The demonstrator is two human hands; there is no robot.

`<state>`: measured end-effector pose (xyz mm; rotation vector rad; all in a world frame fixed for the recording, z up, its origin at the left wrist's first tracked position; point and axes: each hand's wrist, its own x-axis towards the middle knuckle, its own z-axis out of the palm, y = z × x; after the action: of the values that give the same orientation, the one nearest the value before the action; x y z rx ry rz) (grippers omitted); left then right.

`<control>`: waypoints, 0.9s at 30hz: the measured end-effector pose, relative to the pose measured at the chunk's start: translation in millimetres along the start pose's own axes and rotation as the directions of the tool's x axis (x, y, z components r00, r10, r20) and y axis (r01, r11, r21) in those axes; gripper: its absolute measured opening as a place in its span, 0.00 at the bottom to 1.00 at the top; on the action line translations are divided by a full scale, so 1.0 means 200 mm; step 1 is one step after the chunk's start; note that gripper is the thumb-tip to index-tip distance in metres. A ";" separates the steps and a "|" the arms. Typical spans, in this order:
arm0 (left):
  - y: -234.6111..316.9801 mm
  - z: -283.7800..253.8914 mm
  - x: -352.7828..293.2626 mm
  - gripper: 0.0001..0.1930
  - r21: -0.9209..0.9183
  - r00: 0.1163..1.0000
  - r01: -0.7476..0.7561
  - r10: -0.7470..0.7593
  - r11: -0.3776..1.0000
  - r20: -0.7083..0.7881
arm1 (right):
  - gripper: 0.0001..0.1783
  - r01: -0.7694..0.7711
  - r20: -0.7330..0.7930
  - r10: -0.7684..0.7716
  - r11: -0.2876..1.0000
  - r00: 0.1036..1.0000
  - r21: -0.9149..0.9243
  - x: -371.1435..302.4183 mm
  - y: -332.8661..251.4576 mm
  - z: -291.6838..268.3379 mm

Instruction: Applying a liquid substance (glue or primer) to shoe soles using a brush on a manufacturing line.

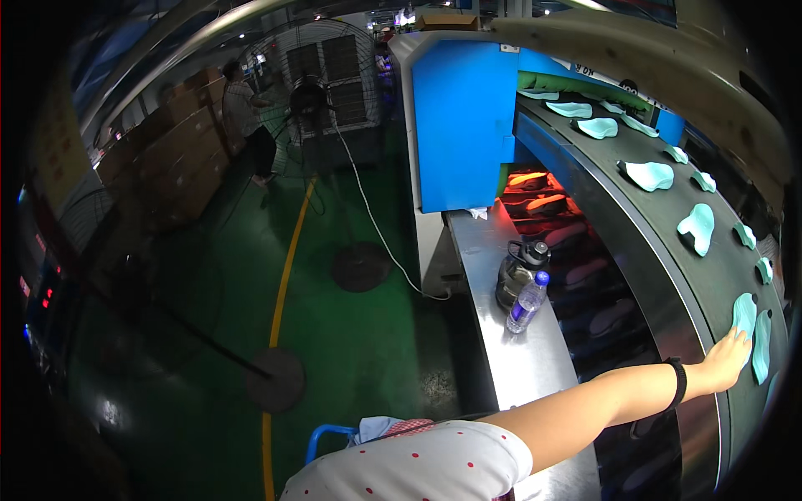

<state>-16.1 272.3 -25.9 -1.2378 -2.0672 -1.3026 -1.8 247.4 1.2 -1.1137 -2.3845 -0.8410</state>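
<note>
My left hand (727, 361) reaches out over the conveyor belt at the right, a black band on its wrist. Its fingers are closed on the near end of a light teal insole (743, 313). Just right of it lies another teal insole (761, 346), long and narrow. Farther up the belt (622, 159) are several more teal insoles, some with dark ends, such as one broad insole (697, 229) and a paler insole (650, 175). My right hand is out of view.
A metal ledge (535, 367) beside the belt holds a dark jug (511, 280) and a clear purple-capped bottle (528, 302). Below the belt, dark shapes glow orange by a blue machine housing (464, 125). Left are a standing fan (311, 96), its cable, stacked cartons (167, 159) and a person (244, 117).
</note>
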 end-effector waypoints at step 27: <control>0.00 -0.06 -0.05 0.10 0.078 0.972 -0.218 0.223 0.973 -0.073 | 0.16 0.107 -0.160 0.133 0.333 0.978 0.937 -0.65 0.42 -0.05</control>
<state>-12.8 256.8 -26.4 -1.3188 -1.8426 -1.1510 145.9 211.3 -33.6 -0.4591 -2.0476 0.5083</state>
